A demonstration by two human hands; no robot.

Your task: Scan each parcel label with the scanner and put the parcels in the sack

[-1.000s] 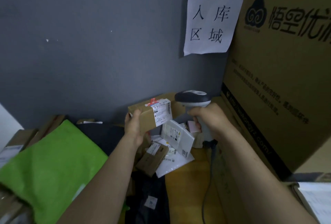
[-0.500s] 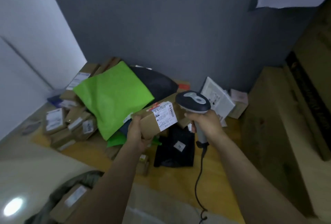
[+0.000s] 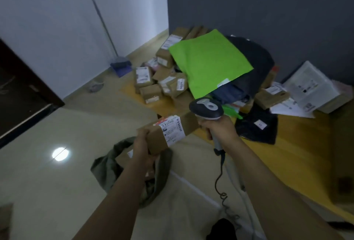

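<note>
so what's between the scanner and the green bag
In the head view, a dark blue soft parcel lies between the scanner and the green bag.

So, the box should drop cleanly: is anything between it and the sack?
Nothing visible. The left hand holds the box over the sack, whose mouth is open; one parcel already lies inside.
</note>
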